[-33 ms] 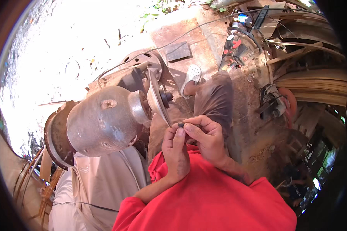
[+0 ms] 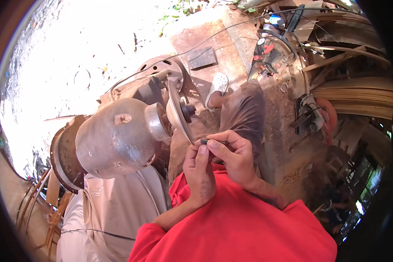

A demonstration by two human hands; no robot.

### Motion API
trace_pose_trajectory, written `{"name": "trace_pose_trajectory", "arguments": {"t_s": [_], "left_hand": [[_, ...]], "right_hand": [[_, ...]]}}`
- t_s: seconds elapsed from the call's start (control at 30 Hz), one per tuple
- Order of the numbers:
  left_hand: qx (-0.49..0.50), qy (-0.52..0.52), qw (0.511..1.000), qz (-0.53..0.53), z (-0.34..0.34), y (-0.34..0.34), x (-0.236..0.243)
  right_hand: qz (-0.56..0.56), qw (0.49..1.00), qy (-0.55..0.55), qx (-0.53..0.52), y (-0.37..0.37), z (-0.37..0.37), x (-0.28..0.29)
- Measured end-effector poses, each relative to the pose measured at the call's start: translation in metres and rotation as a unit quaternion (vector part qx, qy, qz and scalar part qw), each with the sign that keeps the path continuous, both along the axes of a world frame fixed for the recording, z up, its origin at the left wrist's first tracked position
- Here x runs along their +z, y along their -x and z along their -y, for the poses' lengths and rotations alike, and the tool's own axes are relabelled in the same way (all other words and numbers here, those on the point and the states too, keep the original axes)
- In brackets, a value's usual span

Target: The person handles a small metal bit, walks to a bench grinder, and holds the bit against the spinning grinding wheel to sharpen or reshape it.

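Both my hands meet just below the lower edge of a sanding or grinding disc (image 2: 176, 111). Pinched between their fingertips is a small, dark, block-like piece (image 2: 204, 141); its exact kind is too small to tell. My left hand (image 2: 199, 172) grips it from the left, thumb upward. From the right, my right hand (image 2: 235, 158) holds it between thumb and fingers. The piece lies very close to the disc's rim; whether they touch I cannot tell. The disc sits on the shaft of a large, rounded metal motor (image 2: 115, 137) on my left.
A chainsaw (image 2: 270, 54) lies on the ground ahead to the right, near a flat grey block (image 2: 202, 58). Another power tool (image 2: 312, 114) rests beside stacked wooden strips (image 2: 358, 97). A black cable (image 2: 205, 41) crosses the ground. Pale cloth (image 2: 113, 209) hangs below the motor.
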State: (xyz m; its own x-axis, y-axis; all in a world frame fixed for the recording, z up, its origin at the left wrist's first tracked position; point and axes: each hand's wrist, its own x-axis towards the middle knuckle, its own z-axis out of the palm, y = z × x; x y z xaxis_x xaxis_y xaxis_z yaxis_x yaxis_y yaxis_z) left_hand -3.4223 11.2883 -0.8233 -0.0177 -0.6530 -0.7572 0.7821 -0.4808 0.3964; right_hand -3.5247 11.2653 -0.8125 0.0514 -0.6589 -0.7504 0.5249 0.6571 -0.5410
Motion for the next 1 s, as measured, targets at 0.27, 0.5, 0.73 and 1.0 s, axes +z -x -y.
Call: {"name": "trace_pose_trajectory", "arguments": {"t_s": [0.27, 0.5, 0.73, 1.0], "left_hand": [[0.01, -0.027, 1.0, 0.002, 0.0, 0.0, -0.002], [-0.012, -0.027, 0.999, -0.021, -0.002, -0.002, -0.006], [-0.003, -0.018, 0.997, -0.069, -0.001, -0.006, -0.005], [-0.005, -0.041, 0.998, -0.052, -0.006, -0.008, -0.01]], "right_hand": [[-0.156, 0.978, 0.118, 0.069, -0.011, -0.001, -0.002], [-0.143, 0.981, 0.117, 0.062, -0.011, 0.004, -0.001], [-0.182, 0.971, 0.11, 0.106, -0.012, 0.007, 0.002], [-0.225, 0.953, 0.159, 0.127, -0.009, 0.008, 0.003]]}}
